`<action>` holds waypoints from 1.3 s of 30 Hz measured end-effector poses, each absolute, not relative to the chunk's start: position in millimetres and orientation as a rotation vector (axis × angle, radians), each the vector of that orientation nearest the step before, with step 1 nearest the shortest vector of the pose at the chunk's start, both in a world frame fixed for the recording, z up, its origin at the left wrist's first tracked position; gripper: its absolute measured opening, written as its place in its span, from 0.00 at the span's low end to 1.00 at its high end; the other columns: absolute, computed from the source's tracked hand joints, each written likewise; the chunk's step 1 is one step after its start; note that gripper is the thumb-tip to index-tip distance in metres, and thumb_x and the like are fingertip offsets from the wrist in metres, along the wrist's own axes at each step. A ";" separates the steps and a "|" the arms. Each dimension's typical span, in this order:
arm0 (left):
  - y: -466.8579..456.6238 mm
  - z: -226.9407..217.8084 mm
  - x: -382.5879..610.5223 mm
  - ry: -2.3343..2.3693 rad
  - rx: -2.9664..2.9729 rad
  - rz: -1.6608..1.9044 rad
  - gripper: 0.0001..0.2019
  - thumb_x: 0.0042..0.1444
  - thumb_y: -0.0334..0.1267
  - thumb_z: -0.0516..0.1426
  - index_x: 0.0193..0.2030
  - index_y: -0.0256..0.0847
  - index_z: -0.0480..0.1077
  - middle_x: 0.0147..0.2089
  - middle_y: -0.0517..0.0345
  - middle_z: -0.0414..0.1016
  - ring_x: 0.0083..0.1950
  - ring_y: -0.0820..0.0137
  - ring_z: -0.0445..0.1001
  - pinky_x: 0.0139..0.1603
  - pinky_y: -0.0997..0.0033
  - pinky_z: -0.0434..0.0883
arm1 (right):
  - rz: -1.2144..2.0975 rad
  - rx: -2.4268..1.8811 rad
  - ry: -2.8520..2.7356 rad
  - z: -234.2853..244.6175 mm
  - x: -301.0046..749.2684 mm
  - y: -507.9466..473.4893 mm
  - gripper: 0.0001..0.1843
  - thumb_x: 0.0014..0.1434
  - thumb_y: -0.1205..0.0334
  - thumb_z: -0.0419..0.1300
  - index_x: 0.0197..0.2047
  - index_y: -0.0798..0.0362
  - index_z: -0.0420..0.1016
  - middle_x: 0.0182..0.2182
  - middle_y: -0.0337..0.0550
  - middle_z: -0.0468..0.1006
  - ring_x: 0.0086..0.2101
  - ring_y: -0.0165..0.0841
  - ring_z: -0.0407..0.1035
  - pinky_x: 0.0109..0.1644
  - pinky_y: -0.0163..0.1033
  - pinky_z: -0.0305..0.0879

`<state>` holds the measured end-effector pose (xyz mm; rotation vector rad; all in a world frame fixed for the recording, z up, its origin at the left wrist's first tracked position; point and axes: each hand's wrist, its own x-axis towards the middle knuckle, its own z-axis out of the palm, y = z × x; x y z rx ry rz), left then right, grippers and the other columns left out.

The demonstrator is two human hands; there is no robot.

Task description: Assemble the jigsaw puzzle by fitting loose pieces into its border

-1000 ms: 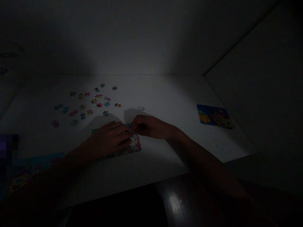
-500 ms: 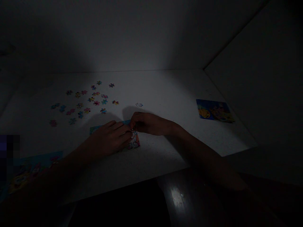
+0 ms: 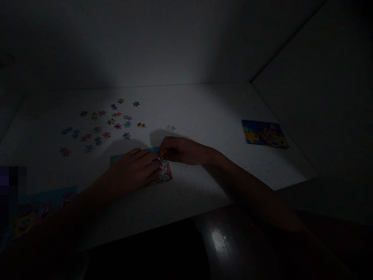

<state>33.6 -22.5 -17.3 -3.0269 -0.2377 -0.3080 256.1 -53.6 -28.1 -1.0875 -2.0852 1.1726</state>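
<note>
A partly joined jigsaw puzzle (image 3: 166, 171) lies near the front of the table, much of it hidden under my hands. My left hand (image 3: 138, 167) rests over it with the fingers stretched out and lying on its surface. Thumb and fingers of my right hand (image 3: 177, 149) are pinched together at the puzzle's upper right, on a small puzzle piece (image 3: 161, 158) that is mostly hidden. Just beyond my right hand lies a single pale puzzle piece (image 3: 171, 127).
Several loose puzzle pieces (image 3: 117, 126) are scattered at the back left of the white table (image 3: 201, 112). A blue picture packet (image 3: 264, 134) lies at the right. A colourful picture sheet (image 3: 52, 198) sits at the front left, partly under my left forearm. Walls border the table's back and right.
My right hand's pinched fingertips have shifted slightly to the left at the puzzle. The left hand has hardly moved. The whole view has shifted a little.
</note>
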 end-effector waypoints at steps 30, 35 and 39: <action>-31.7 -14.6 29.9 -0.354 -3.015 -0.300 0.12 0.65 0.32 0.46 0.39 0.39 0.70 0.37 0.54 0.74 0.36 0.63 0.71 0.37 0.62 0.69 | 1.153 -1.053 -2.140 -22.2 256.6 -59.6 0.08 0.59 0.74 0.57 0.41 0.55 0.69 0.39 0.42 0.69 0.38 0.30 0.66 0.43 0.37 0.64; -31.7 -15.4 31.2 -0.394 -3.021 -0.332 0.10 0.65 0.33 0.47 0.40 0.38 0.70 0.35 0.54 0.73 0.35 0.61 0.70 0.34 0.62 0.68 | 1.149 -1.065 -2.143 -21.7 256.3 -59.7 0.08 0.59 0.74 0.58 0.41 0.55 0.69 0.39 0.42 0.69 0.38 0.30 0.66 0.44 0.37 0.64; -33.5 -14.4 31.4 -0.491 -3.035 -0.318 0.11 0.65 0.35 0.47 0.39 0.38 0.69 0.34 0.54 0.72 0.34 0.61 0.70 0.32 0.62 0.67 | 1.132 -1.069 -2.153 -21.0 256.1 -59.7 0.08 0.59 0.74 0.58 0.41 0.55 0.69 0.39 0.42 0.70 0.38 0.30 0.66 0.43 0.36 0.64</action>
